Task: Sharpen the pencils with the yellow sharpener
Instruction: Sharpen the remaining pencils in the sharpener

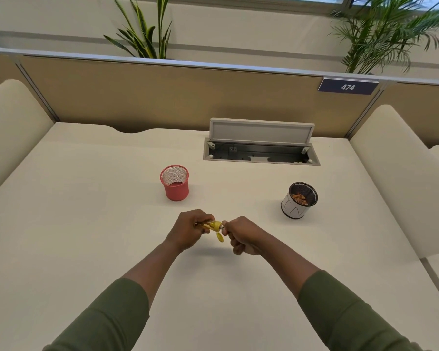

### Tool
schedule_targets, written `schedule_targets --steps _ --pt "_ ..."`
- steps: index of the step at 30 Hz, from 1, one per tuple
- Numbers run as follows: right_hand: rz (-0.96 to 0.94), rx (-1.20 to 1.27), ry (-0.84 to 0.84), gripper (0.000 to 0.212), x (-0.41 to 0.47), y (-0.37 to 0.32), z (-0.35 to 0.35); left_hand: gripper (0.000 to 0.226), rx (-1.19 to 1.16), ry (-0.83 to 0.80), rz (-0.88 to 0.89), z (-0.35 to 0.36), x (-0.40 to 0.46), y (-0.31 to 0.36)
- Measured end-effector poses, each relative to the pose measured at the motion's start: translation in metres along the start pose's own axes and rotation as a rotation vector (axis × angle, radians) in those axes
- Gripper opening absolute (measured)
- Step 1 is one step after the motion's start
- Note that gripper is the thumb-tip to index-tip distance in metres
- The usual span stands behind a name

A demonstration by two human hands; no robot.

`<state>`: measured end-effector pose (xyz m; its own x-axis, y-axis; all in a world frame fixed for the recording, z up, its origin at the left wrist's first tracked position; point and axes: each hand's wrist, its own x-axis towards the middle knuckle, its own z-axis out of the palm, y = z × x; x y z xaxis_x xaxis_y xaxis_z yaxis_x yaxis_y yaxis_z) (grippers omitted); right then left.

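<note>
- At the desk (99,198), my two hands meet above the middle of the surface, working the yellow sharpener (215,226) between them.
- My left hand (191,228) is curled around the sharpener's body, fingers wrapped over its top; its small yellow lid (221,238) hangs open below.
- My right hand (241,235) is clenched around what I take to be a pencil (222,227), of which only a short metallic-looking stub shows where it enters the sharpener; the rest is hidden in my fist.
- A red mesh cup (174,183) stands beyond my left hand, well apart, and looks empty from here.
- A white-wrapped mesh cup (299,200) stands off to the right, holding what look like brown shavings.
- No other pencils can be seen on the desk, so I cannot tell how many remain.
- To do this step well, I judge the pencil should stay in line with the sharpener's hole while my right hand twists and my left holds steady.
- Light, even pressure should spare the lead from snapping.
- With the lid dangling, shavings could spill on the desk; emptying over the right-hand cup seems wise.
</note>
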<state>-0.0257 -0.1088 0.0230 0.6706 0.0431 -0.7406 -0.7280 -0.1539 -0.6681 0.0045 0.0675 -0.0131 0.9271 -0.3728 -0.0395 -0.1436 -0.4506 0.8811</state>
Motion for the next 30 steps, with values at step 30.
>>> schedule_targets --steps 30 --pt "-0.287 0.102 -0.035 0.033 0.001 0.022 -0.014 0.021 -0.21 -0.004 -0.215 0.007 -0.002 -0.014"
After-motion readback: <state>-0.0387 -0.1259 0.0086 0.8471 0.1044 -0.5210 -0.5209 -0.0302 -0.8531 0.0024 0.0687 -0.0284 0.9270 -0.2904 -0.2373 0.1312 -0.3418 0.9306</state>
